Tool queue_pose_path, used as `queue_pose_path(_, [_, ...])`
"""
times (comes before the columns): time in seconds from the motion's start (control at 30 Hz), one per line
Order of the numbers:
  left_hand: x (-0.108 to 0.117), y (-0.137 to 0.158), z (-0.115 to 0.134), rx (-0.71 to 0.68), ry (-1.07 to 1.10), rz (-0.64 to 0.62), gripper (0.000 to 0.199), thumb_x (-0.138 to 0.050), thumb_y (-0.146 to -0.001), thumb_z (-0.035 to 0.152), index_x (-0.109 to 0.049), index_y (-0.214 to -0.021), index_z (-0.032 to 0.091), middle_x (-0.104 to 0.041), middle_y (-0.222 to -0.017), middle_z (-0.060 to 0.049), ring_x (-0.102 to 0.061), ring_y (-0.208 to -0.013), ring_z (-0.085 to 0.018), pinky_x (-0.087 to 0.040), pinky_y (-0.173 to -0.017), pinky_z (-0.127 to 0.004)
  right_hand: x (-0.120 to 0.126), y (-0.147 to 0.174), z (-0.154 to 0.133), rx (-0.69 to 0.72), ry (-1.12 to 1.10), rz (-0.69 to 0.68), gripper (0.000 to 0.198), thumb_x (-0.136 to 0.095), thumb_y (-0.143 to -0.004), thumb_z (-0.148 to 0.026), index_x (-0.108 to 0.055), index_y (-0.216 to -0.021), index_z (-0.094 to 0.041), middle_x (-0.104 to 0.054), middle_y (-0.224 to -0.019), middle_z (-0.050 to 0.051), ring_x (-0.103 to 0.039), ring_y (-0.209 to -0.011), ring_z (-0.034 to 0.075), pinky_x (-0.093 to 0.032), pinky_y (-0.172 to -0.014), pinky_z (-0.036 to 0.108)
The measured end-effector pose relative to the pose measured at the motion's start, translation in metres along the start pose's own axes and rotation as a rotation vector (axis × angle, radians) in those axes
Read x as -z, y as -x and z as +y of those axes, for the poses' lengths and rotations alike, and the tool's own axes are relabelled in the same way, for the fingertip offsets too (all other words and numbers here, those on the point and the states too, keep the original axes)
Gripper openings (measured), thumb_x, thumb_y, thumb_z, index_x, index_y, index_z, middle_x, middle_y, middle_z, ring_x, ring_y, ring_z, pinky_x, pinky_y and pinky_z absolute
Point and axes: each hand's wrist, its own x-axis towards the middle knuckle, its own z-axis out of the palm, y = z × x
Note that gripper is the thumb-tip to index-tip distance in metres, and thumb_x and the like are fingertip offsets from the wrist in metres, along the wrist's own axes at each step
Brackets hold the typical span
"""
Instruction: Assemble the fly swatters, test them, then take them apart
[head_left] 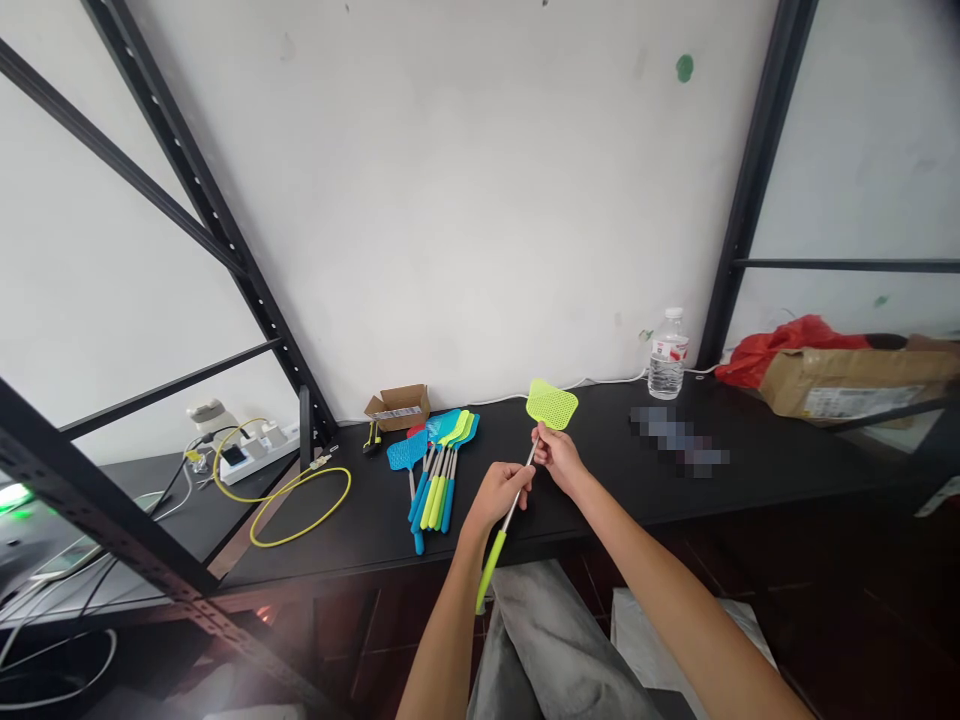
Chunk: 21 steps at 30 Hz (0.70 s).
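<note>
A lime-green fly swatter [553,405] slants across the front of the black shelf, its perforated head up and its green grip hanging past the edge. My left hand [504,492] is closed around the metal shaft at about its middle. Higher up, just below the head, my right hand [556,457] pinches the same shaft. To the left lies a pile of several fly swatters [437,490], blue and lime-green, with heads toward the wall and handles toward me.
An opened small cardboard box [399,408] stands behind the pile. A looped yellow cable [349,490] and a white power strip [261,455] are at left. A water bottle [667,355], a blurred-out item [679,440] and a larger carton [847,380] with red plastic are at right. Black metal posts [757,180] flank the shelf.
</note>
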Motion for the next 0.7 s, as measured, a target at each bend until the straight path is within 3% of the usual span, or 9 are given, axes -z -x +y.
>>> queue_pose_path(0.13, [-0.001,0.002,0.000,0.053,-0.086,-0.015,0.045,-0.046,-0.086,0.051,-0.061,-0.060,0.017,-0.060,-0.048,-0.001,-0.051,-0.050,-0.013,-0.038,-0.059,-0.024,0.005,-0.005,-0.003,0.050,-0.092,0.134,0.047,-0.064,-0.077,-0.066,-0.051,-0.069,-0.021,-0.035,-0.054,-0.004,-0.031,-0.044,0.009,-0.030,-0.042,0.025])
queue_pose_path(0.27, [-0.002,0.002,-0.003,0.041,-0.079,-0.029,0.041,-0.049,-0.084,0.049,-0.062,-0.062,0.017,-0.063,-0.051,-0.002,-0.052,-0.051,-0.013,-0.037,-0.058,-0.024,0.005,-0.004,-0.003,0.084,-0.071,0.152,0.045,-0.063,-0.078,-0.065,-0.054,-0.072,-0.021,-0.036,-0.054,-0.004,-0.032,-0.044,0.009,-0.031,-0.042,0.025])
queue_pose_path(0.5, [0.002,-0.002,-0.007,-0.002,0.048,0.109,0.043,-0.046,-0.090,0.051,-0.059,-0.070,0.016,-0.061,-0.053,-0.002,-0.048,-0.049,-0.011,-0.035,-0.055,-0.023,-0.006,0.014,-0.003,0.042,0.345,-0.303,0.044,-0.067,-0.078,-0.059,-0.068,-0.075,-0.015,-0.047,-0.055,-0.003,-0.039,-0.050,0.008,-0.028,-0.048,0.023])
queue_pose_path(0.7, [0.001,-0.001,-0.006,-0.015,0.082,0.099,0.044,-0.045,-0.091,0.052,-0.058,-0.069,0.016,-0.059,-0.050,-0.001,-0.049,-0.047,-0.012,-0.036,-0.055,-0.023,-0.005,0.012,-0.001,0.046,0.307,-0.254,0.042,-0.066,-0.078,-0.057,-0.067,-0.072,-0.015,-0.046,-0.054,-0.004,-0.037,-0.050,0.008,-0.026,-0.049,0.024])
